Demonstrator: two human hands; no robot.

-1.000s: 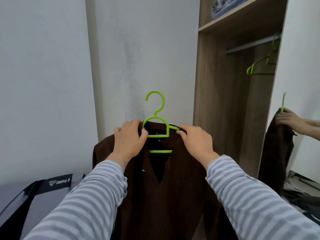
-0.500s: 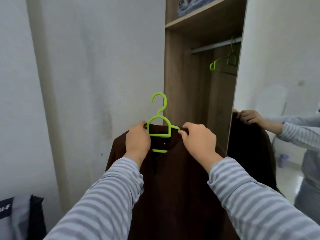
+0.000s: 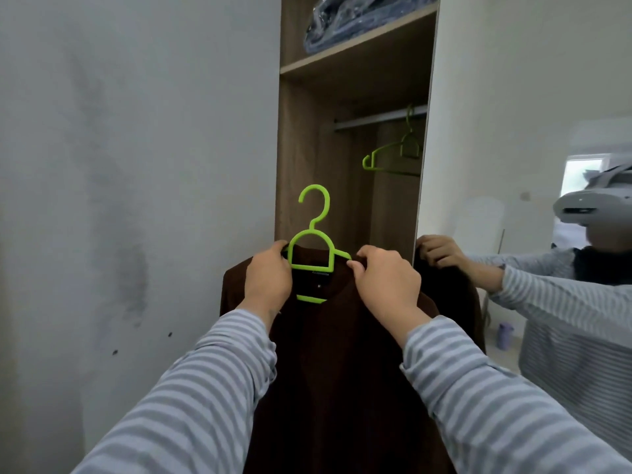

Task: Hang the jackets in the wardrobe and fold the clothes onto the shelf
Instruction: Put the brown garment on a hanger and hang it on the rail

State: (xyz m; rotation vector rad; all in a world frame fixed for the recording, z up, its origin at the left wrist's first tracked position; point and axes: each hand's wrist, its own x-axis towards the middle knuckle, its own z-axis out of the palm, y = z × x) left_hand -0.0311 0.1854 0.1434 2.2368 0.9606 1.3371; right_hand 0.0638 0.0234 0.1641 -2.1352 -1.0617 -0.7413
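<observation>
While both hands (image 3: 328, 285) grip the jacket (image 3: 342, 371) shoulders on its hanger (image 3: 311, 248), hook stays free for the rail (image 3: 379, 119) above

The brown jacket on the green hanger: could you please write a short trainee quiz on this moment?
1. True or false: the brown jacket already hangs from the wardrobe rail.
2. What hangs on the rail? A) a spare green hanger B) a blue shirt C) nothing
3. Fill in: the left hand and right hand grip the jacket at its ____, beside the green hanger.

Key: 1 false; 2 A; 3 shoulders.
</observation>
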